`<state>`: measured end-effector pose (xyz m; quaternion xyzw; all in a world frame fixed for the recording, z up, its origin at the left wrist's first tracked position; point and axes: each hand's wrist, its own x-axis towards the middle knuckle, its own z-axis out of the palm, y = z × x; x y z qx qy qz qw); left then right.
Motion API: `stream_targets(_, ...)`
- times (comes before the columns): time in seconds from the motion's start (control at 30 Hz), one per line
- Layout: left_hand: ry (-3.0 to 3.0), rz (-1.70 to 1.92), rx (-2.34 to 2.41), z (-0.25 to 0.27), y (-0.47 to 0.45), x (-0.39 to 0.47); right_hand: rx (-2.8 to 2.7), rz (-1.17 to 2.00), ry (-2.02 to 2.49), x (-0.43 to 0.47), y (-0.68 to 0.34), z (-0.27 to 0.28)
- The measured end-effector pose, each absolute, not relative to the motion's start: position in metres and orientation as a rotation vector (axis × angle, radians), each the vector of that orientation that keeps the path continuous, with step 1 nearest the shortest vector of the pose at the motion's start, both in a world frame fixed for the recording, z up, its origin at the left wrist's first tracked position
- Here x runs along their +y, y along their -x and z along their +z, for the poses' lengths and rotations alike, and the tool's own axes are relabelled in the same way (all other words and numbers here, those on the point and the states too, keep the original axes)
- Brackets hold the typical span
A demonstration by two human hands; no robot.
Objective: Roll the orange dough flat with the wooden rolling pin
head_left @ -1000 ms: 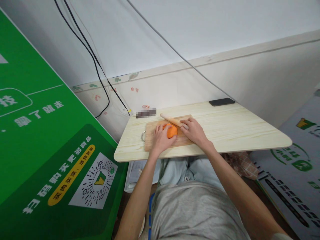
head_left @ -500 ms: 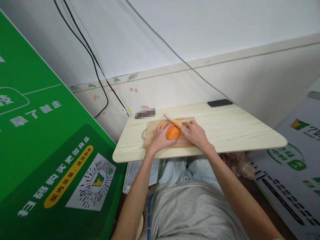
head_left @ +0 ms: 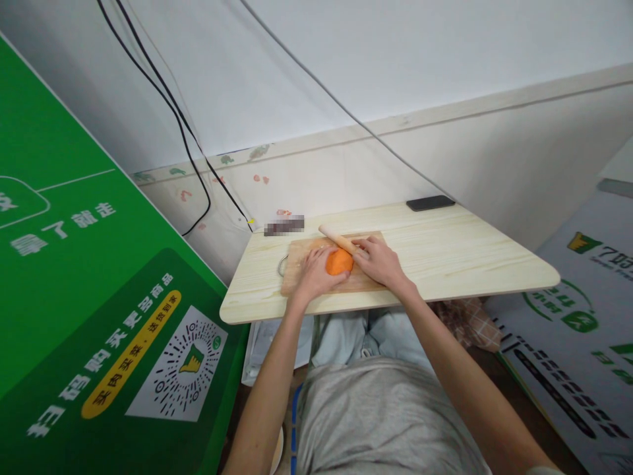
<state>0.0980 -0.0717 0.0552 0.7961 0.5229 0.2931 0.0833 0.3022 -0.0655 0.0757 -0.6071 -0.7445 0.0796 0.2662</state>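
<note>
A rounded lump of orange dough [head_left: 339, 262] lies on a wooden cutting board [head_left: 291, 280]. Around its left side curves my left hand [head_left: 315, 272], thumb at the near edge and fingers at the far edge. A pale wooden rolling pin [head_left: 335, 237] lies slantwise on the board, just beyond and to the right of the dough. My right hand [head_left: 376, 259] closes over the near end of the pin, so that end is hidden. The fingertips of this hand are close to the dough's right edge; whether they touch it I cannot tell.
The board rests on a light wood-grain table [head_left: 469, 257] against a white wall. A black phone [head_left: 430, 203] lies at the back right, and a blurred-out dark object [head_left: 284, 225] at the back left. A green printed panel [head_left: 123, 277] stands on the left, a white one [head_left: 568, 330] on the right.
The whole view has shifted slightly. Both hands keep about the same hold, and the dough and rolling pin show hardly any movement on the board.
</note>
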Motion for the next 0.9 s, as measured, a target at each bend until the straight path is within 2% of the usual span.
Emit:
stream_targets(0.33,-2.453,0.751,1.520,0.053,-0.094,-0.073,-2.024,0.220,1.520,-0.061,-0.307,0.070)
stream_targets(0.57,-2.459,0.838,1.487,0.049,-0.092,-0.070,-2.038,0.225,1.477,-0.060,-0.309,0.068)
stream_targets(0.9,-2.483,0.770,1.507,0.052,-0.093,-0.070,-2.129,0.162,1.357,-0.053,-0.310,0.063)
